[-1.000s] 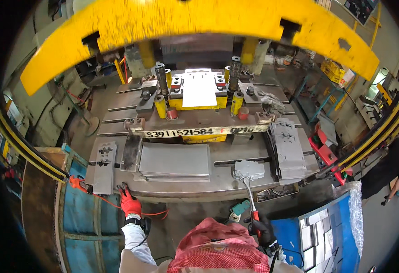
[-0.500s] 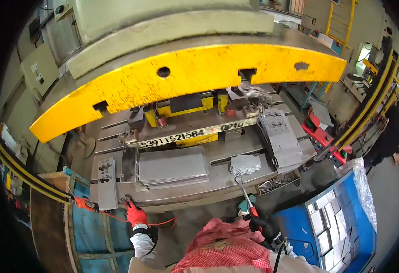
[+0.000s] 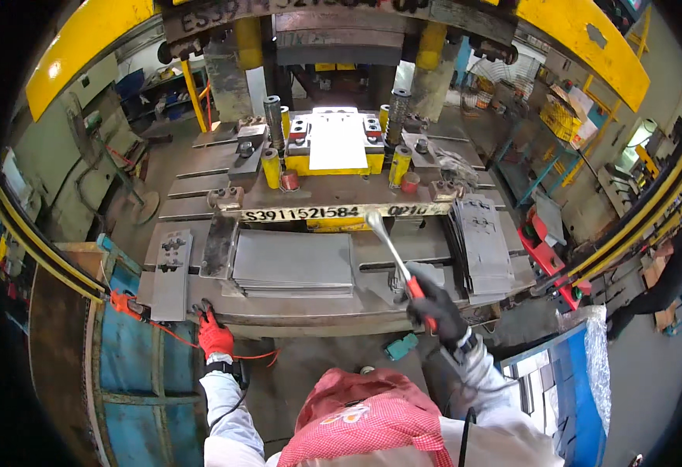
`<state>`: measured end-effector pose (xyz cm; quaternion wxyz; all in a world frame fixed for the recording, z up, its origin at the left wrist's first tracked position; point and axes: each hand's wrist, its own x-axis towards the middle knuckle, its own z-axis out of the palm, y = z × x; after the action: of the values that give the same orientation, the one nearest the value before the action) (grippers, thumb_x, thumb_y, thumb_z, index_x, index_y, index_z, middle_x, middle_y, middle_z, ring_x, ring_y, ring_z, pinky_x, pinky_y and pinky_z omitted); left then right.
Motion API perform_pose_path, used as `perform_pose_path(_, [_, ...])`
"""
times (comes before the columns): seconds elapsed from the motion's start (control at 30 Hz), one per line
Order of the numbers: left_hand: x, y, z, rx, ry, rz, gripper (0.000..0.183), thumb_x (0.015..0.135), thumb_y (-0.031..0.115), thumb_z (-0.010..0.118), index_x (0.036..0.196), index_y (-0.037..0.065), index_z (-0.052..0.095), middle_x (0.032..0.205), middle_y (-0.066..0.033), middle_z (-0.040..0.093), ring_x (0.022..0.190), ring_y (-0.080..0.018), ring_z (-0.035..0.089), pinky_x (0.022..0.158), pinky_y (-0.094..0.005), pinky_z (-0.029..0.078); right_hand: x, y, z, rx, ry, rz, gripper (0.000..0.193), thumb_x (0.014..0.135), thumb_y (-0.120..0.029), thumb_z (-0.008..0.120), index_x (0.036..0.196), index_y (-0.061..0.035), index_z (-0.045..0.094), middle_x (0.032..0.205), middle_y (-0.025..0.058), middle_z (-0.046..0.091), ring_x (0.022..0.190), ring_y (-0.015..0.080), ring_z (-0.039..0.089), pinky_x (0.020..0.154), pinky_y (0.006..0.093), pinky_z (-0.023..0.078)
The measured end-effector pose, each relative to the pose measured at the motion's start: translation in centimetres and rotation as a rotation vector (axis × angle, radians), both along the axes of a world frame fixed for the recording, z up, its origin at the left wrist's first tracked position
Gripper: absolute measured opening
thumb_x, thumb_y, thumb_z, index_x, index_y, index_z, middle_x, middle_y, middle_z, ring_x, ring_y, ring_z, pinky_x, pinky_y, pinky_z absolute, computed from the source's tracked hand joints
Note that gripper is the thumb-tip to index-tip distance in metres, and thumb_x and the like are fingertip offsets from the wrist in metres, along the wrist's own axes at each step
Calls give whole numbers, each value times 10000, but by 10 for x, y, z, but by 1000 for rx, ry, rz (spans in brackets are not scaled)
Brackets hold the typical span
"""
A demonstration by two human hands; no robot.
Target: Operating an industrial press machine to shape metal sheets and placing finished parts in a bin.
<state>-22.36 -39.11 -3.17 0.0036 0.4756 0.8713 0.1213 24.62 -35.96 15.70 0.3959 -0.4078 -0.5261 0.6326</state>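
My right hand point(image 3: 439, 305), in a black glove, grips a red-handled metal tool point(image 3: 391, 247) with a silver shaft and a rounded end. The tool points up and left, its end in front of the white lettered front edge of the lower die point(image 3: 310, 215). A bright flat sheet point(image 3: 336, 140) lies on the die's yellow-sided block. My left hand point(image 3: 215, 335), in a red glove with dark fingertips, rests with fingers stretched at the front edge of the press bed point(image 3: 294, 310). It is nearest a narrow grey plate with cutouts point(image 3: 171, 272).
A stack of grey sheets point(image 3: 294, 261) lies mid-bed; cut plates point(image 3: 485, 249) are piled at right. Small pieces point(image 3: 426, 272) sit partly behind my right hand. Overhead is the yellow press guard point(image 3: 92, 50). A blue bin point(image 3: 590, 389) stands lower right; a person point(image 3: 664, 268) is far right.
The yellow guard and upper die have risen, uncovering the lower die and the bright sheet. My right hand has moved up and forward with the tool. My left hand remains by the bed edge.
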Motion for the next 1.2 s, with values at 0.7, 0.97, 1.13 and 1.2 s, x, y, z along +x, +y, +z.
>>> perform_pose_path(0.7, [141, 20, 139, 875, -289, 39, 655, 786, 10, 558, 1358, 51, 242, 1386, -160, 262, 1278, -272, 260, 1046, -355, 224, 12, 137, 38, 193, 143, -15, 612, 788, -190, 534, 1327, -19, 300, 935, 67, 574, 652, 79, 485, 569, 228, 414])
perform_pose_path(0.97, [250, 155, 158, 780, -1282, -485, 560, 843, 61, 535, 1350, 102, 301, 1202, -8, 451, 960, -96, 451, 795, -237, 397, 89, -45, -78, -181, 98, -302, 629, 803, -119, 510, 1367, -59, 237, 891, 66, 540, 649, 107, 480, 567, 253, 415])
perform_pose_path(1.13, [250, 243, 94, 622, -1517, -682, 419, 920, 146, 414, 1333, 115, 350, 1146, -21, 489, 904, -128, 516, 819, -252, 404, 86, -67, -89, -195, 165, -289, 603, 816, -156, 517, 1350, -50, 259, 900, 102, 566, 587, 110, 495, 519, 245, 433])
perform_pose_path(1.2, [288, 261, 119, 700, -1907, -572, 435, 908, 209, 445, 1317, 93, 354, 1231, -73, 457, 992, -201, 525, 883, -329, 410, 84, -63, -90, -222, 115, -355, 512, 817, -168, 518, 1279, -46, 333, 877, 88, 575, 577, 102, 495, 509, 241, 425])
